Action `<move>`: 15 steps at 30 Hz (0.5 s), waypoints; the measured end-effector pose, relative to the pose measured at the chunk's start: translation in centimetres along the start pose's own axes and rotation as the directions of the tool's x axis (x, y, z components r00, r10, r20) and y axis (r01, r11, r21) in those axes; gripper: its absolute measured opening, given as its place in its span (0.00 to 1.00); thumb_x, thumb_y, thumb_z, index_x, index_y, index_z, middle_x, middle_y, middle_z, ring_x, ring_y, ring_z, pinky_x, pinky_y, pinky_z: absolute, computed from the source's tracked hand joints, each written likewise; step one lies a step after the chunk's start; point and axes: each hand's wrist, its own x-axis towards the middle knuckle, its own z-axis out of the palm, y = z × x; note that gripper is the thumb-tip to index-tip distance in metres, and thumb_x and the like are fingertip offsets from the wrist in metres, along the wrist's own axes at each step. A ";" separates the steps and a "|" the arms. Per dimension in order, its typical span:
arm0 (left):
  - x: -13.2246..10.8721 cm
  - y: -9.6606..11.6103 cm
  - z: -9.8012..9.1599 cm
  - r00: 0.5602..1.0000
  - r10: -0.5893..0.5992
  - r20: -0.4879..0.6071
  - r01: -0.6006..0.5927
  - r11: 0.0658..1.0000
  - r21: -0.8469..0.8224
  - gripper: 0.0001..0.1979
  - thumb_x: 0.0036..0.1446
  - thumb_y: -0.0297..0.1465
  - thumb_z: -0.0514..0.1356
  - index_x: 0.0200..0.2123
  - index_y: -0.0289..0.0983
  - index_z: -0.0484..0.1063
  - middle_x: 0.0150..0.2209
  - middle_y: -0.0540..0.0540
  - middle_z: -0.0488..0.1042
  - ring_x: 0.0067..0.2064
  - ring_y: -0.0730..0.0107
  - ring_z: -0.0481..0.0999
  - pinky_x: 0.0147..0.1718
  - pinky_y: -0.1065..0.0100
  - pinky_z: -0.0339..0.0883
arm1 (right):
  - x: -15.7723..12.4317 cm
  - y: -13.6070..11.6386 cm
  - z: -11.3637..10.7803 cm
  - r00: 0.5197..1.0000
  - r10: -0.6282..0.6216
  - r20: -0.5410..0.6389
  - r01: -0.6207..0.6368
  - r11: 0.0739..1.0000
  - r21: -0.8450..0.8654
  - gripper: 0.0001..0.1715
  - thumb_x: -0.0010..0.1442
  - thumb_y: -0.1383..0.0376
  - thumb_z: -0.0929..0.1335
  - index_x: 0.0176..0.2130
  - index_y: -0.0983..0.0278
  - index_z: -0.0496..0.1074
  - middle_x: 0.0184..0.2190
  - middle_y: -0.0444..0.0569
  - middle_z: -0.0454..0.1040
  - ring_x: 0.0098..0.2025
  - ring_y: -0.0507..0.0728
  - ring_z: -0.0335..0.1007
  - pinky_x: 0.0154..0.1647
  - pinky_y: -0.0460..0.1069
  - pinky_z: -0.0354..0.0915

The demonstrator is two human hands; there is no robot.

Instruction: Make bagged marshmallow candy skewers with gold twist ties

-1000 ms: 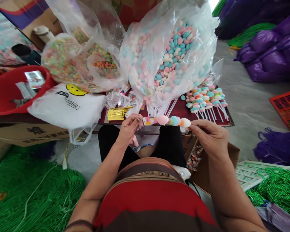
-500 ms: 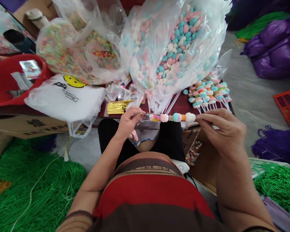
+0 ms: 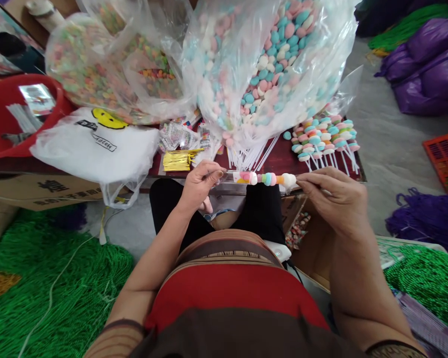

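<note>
Over the table's front edge, a candy skewer (image 3: 270, 179) with pink, blue, orange and white pieces lies level between my hands. My left hand (image 3: 202, 185) pinches the end of a small clear plastic bag (image 3: 240, 177) with a printed patch, and the pink end of the skewer sits inside it. My right hand (image 3: 334, 196) is closed at the skewer's white end; its fingertips hide the stick. Behind my hands, white sticks (image 3: 247, 155) and a bundle of gold twist ties (image 3: 179, 160) lie on the table. Finished-looking candy skewers (image 3: 323, 139) are piled to the right.
Large clear bags of pink, blue and white candies (image 3: 269, 64) and of small coloured candies (image 3: 93, 74) fill the table's back. Left are a red basin (image 3: 2, 119) and a white plastic bag (image 3: 97, 144). Below right stands an open cardboard box (image 3: 313, 253); green strands (image 3: 70, 278) cover the floor left.
My right hand has moved left, closer to my left hand, and the skewer has shifted left with it. Both hands keep their pinch. The view has shifted slightly.
</note>
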 end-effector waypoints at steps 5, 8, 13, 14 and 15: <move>0.1 0.7 0.2 0.997 0.068 0.037 -0.070 0.995 0.075 0.11 0.58 0.43 0.67 0.33 0.42 0.83 0.34 0.47 0.78 0.37 0.71 0.76 0.37 0.69 0.72 | 0.1 -0.2 0.4 0.999 0.025 0.029 -0.024 1.000 -0.019 0.06 0.65 0.66 0.71 0.38 0.56 0.80 0.36 0.47 0.81 0.36 0.55 0.78 0.39 0.51 0.74; -0.1 1.4 0.3 0.997 0.000 0.071 -0.003 0.999 0.049 0.13 0.58 0.44 0.67 0.33 0.41 0.82 0.32 0.48 0.77 0.31 0.75 0.73 0.31 0.70 0.70 | -0.1 0.0 0.8 0.997 0.046 0.056 -0.046 0.999 -0.002 0.05 0.65 0.65 0.71 0.37 0.57 0.79 0.35 0.47 0.81 0.34 0.55 0.77 0.37 0.50 0.73; -0.3 2.5 0.2 0.945 -0.288 0.156 0.309 0.941 -0.136 0.15 0.56 0.45 0.69 0.35 0.40 0.80 0.28 0.50 0.74 0.25 0.76 0.70 0.23 0.72 0.66 | -0.8 0.1 2.0 0.990 0.088 0.111 -0.097 0.992 0.077 0.07 0.66 0.62 0.70 0.36 0.58 0.79 0.30 0.46 0.80 0.29 0.53 0.74 0.32 0.48 0.69; -0.2 2.8 0.2 0.926 -0.329 0.188 0.365 0.907 -0.212 0.18 0.56 0.48 0.68 0.37 0.39 0.80 0.30 0.49 0.76 0.25 0.76 0.71 0.23 0.72 0.66 | -0.9 0.0 2.3 0.988 0.109 0.110 -0.120 0.988 0.098 0.08 0.66 0.62 0.69 0.36 0.59 0.79 0.29 0.45 0.80 0.29 0.54 0.74 0.33 0.48 0.69; -0.1 3.0 0.1 0.909 -0.350 0.225 0.405 0.867 -0.290 0.22 0.55 0.52 0.66 0.40 0.39 0.79 0.33 0.48 0.78 0.25 0.75 0.73 0.24 0.71 0.68 | -1.1 -0.1 2.7 0.985 0.139 0.106 -0.152 0.981 0.121 0.08 0.66 0.62 0.69 0.35 0.59 0.79 0.29 0.45 0.80 0.29 0.54 0.75 0.33 0.48 0.69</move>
